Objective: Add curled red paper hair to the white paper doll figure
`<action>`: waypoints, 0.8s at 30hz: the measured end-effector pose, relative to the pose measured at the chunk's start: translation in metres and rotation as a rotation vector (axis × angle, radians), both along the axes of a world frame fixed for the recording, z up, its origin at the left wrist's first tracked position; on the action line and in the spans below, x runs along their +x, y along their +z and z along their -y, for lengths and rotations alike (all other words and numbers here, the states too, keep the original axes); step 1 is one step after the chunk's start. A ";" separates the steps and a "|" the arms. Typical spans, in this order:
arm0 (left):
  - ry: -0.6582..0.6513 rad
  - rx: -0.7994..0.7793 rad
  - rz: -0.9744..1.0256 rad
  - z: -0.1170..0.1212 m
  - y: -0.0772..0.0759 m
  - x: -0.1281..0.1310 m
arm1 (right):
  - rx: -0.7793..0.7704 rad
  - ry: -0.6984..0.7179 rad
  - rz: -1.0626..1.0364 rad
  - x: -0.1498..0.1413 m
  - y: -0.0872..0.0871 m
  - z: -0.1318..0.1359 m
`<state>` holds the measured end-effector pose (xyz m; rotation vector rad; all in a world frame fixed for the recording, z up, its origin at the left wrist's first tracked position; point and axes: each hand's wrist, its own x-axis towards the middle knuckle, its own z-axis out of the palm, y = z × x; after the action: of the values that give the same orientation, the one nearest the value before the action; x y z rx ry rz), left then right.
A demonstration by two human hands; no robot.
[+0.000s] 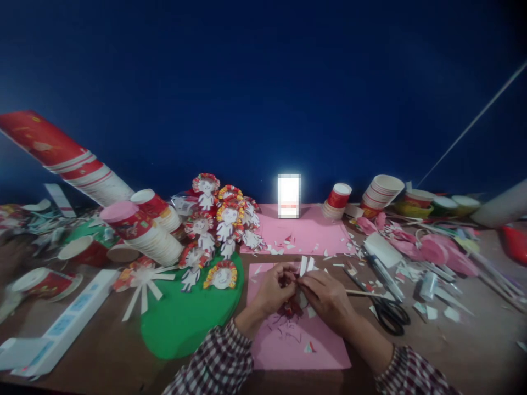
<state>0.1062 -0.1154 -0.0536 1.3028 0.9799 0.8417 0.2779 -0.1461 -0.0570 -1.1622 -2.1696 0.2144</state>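
Both of my hands meet over a pink sheet [304,351] and grip a cut paper cup [293,307]. White strips stick up from it between the hands, and its red printed part shows below. My left hand [272,293] curls its fingers round the left side. From the right, my right hand [329,299] pinches the cup's edge near the strips. My fingers cover much of the cup. Dark pen marks and a small paper scrap [309,347] are on the sheet below. Black-handled scissors [391,317] lie to the right of my right hand.
Paper doll cutouts [227,219] stand behind a green round sheet [185,323] on the left. Stacked paper cups [144,233] lean beside them. A white box [68,323] lies at front left. Pens, scraps and pink paper [436,249] cover the right. A blue wall [263,99] rises behind.
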 end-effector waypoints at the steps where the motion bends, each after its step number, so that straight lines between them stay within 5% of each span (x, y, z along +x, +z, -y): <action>1: -0.001 -0.002 -0.002 0.000 0.000 0.000 | 0.001 -0.003 0.000 0.000 -0.001 0.000; 24: 0.005 0.013 -0.018 0.000 -0.002 0.001 | 0.029 -0.002 0.004 -0.001 0.002 0.000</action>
<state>0.1068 -0.1152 -0.0557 1.3217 0.9935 0.8427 0.2772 -0.1462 -0.0546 -1.1495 -2.1678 0.1799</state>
